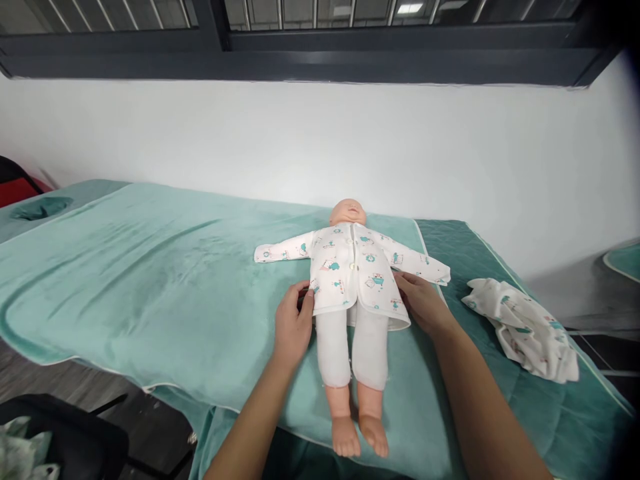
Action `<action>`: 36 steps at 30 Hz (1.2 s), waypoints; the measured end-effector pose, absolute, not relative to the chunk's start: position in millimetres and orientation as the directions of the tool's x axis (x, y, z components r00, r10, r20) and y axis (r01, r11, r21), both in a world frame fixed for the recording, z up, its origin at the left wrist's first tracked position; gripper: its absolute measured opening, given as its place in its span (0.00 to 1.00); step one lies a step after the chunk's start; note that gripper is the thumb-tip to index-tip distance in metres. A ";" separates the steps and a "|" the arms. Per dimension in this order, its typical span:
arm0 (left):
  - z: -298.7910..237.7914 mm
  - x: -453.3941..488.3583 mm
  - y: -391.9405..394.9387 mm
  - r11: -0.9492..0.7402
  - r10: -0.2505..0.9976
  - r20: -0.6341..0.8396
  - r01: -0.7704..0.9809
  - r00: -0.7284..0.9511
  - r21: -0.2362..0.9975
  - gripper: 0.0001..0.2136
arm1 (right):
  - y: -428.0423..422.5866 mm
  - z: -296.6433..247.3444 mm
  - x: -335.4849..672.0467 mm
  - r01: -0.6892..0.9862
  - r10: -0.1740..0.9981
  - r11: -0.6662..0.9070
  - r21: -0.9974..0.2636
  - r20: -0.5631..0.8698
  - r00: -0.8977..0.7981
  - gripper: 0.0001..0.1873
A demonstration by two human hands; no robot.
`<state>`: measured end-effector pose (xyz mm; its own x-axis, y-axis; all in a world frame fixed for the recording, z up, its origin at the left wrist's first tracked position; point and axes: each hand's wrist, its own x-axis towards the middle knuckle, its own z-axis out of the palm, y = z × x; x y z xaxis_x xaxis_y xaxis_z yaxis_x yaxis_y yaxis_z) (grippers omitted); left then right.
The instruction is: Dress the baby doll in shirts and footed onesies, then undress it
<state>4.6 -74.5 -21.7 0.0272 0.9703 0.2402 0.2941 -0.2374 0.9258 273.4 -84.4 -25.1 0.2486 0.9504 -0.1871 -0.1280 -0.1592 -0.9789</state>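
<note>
Lying face up with its feet nearest, the doll (369, 347) rests on a green sheet (200, 287), the left hand (294, 320) half curled against one side of its patterned jacket (334, 267) and the right hand (423, 303) loosely bent at the other; I cannot tell how firmly either grips. Rightward lies a crumpled garment (525, 330), and farther back, a white wall (280, 140).

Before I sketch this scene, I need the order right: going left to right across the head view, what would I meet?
Black chair, left hand, doll's head, right hand, crumpled printed cloth.
</note>
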 end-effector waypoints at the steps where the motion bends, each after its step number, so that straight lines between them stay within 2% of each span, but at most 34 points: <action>1: -21.9 4.5 -74.6 -0.239 0.970 0.242 0.292 0.028 0.926 0.13 | -84.5 -25.1 273.2 -0.118 0.951 -0.156 -0.981 -0.182 0.251 0.20; 8: -23.1 4.3 -74.2 -0.246 0.968 0.247 0.296 0.035 0.923 0.13 | -84.3 -25.0 272.8 -0.109 0.951 -0.157 -0.982 -0.180 0.252 0.18; 22: -21.0 4.0 -74.9 -0.239 0.971 0.232 0.300 0.058 0.924 0.13 | -84.4 -25.8 273.3 -0.133 0.946 -0.162 -0.978 -0.192 0.260 0.18; 36: -21.3 4.2 -75.2 -0.242 0.970 0.236 0.304 0.057 0.921 0.13 | -83.1 -29.4 274.8 -0.087 0.948 -0.165 -0.982 -0.183 0.261 0.20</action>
